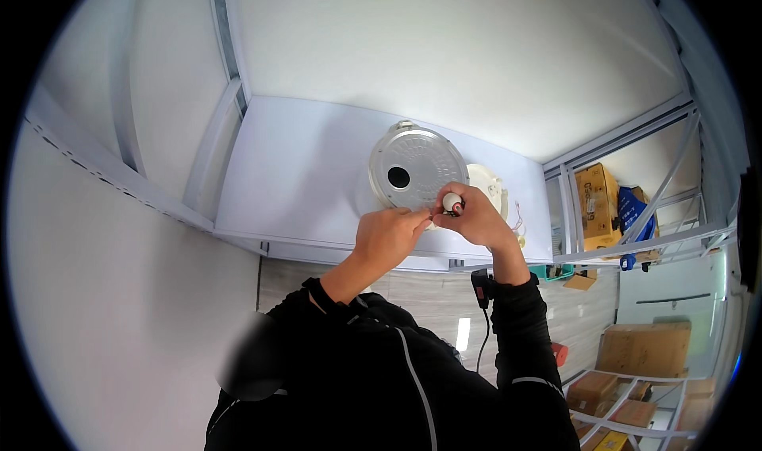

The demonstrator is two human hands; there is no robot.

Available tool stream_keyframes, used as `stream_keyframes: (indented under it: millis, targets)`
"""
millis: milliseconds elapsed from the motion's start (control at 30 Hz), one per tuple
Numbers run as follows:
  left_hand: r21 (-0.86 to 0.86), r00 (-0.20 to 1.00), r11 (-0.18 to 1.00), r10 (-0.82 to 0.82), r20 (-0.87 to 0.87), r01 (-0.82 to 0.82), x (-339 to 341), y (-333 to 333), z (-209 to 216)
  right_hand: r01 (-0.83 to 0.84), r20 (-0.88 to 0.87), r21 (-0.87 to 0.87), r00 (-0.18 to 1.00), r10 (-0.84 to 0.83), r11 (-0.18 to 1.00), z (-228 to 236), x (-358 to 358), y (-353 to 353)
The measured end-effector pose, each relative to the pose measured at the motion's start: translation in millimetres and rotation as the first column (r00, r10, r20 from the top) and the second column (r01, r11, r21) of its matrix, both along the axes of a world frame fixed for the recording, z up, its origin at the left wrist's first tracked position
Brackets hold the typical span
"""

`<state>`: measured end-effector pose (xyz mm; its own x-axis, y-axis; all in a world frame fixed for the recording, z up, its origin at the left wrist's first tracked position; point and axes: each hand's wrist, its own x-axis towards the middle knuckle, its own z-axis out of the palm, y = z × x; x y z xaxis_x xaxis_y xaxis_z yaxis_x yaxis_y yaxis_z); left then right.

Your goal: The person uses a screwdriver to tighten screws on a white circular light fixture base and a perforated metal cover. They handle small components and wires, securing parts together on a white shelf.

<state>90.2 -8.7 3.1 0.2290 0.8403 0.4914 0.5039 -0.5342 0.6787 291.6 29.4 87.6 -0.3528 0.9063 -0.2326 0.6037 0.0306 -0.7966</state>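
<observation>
A round silver metal disc (429, 161) with a pale rim and a black round spot lies on the white table, like the underside of an appliance lid. At its near right edge my two hands meet. My right hand (484, 221) is closed round a small white rounded piece (452, 202) with red and dark parts at its end; its exact kind is unclear. My left hand (389, 235) is closed, fingertips pinched close to the right fingers; what they hold, if anything, is hidden. A cream-coloured plastic part (492, 187) lies behind my right hand, partly covered.
Thin wires (519, 213) lie at the right end of the white table (294, 157). Metal frame posts (222, 125) rise at both sides. Cardboard boxes (597, 205) and a blue bag (636, 213) are beyond on the right. A black device with a cable (481, 288) hangs near my right forearm.
</observation>
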Motion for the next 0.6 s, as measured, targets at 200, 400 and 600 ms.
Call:
stream_keyframes:
  millis: [200,400,600]
  targets:
    - [0.017,1.0,1.0,0.007,0.012,-0.008,2.0,0.0,-4.2,0.023,-0.016,0.006,1.0,-0.023,1.0,-2.7,-0.3,-2.4]
    - [-0.007,1.0,1.0,0.015,-0.011,-0.016,1.8,-0.2,-4.3,0.047,-0.026,0.003,0.999,-0.047,0.999,-2.8,-2.6,-2.7]
    - [-0.015,0.999,1.0,0.011,-0.031,-0.011,1.4,-0.8,-2.5,0.075,0.02,0.04,0.997,-0.075,0.996,-8.8,0.6,-2.1]
